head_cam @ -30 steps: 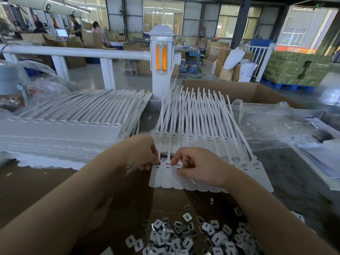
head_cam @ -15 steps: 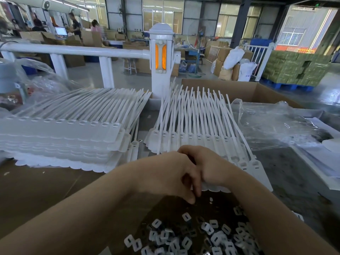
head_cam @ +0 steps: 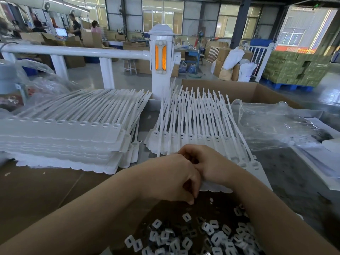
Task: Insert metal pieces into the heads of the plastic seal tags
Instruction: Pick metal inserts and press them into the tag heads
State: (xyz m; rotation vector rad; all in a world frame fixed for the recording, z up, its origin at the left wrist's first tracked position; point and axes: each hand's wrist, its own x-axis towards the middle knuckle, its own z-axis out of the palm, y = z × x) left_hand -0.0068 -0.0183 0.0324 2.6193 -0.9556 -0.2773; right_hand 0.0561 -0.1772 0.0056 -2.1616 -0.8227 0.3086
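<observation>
The sheet of joined plastic seal tags (head_cam: 198,129) lies flat on the worktop directly ahead of the person. Its flag-shaped heads sit nearest the person, and its thin straps fan away toward the far edge. The long axis of each tag therefore runs from the near edge to the far edge, with a slight lean to the left. A row of slotted heads is visible just beyond the knuckles.

The change from one second ago is as follows. At that time the hands were set slightly apart on the near row of heads. The left hand (head_cam: 171,179) has since crossed toward the right hand (head_cam: 211,164) and now overlaps it. Its fingertips are curled downward just above the near edge of the sheet. The right hand rests on the heads with its fingers bent. Whether either hand pinches a metal piece cannot be determined, because the fingertips are hidden.

This position suggests that a fresh piece is being passed or seated at the next head.

The loose metal pieces (head_cam: 193,238) lie in a heap at the near edge, between the forearms. A second stack of tag sheets (head_cam: 60,137) rests toward the left edge. A crumpled clear plastic bag (head_cam: 272,126) lies toward the right edge.
</observation>
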